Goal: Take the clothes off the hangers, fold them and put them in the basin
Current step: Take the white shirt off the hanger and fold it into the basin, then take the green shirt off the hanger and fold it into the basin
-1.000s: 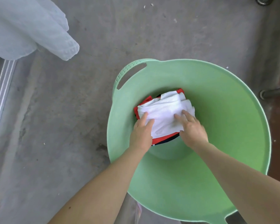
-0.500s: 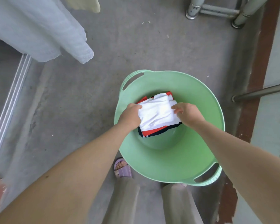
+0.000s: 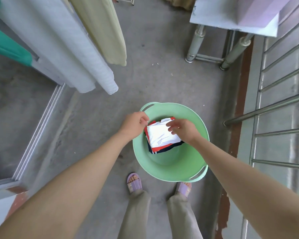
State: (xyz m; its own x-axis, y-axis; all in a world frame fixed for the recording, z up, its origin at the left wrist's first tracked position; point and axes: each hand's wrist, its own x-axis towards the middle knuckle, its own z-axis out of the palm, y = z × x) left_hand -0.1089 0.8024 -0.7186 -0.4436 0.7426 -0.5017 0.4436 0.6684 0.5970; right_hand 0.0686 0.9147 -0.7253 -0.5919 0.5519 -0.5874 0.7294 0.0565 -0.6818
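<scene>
The green basin sat on the concrete floor, folded clothes stacked inside toward 11 o'clock, white piece on top, long axis running 11 to 5. Left hand hovered at the rim, fingers loosely curled, holding nothing. Right hand hung half-open above the stack, empty.

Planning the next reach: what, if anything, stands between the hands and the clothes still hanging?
Nothing visible does. The left hand and right hand are empty over the basin, where the folded clothes lie. The hanging clothes are up to the left, with only bare floor below that path.
</scene>
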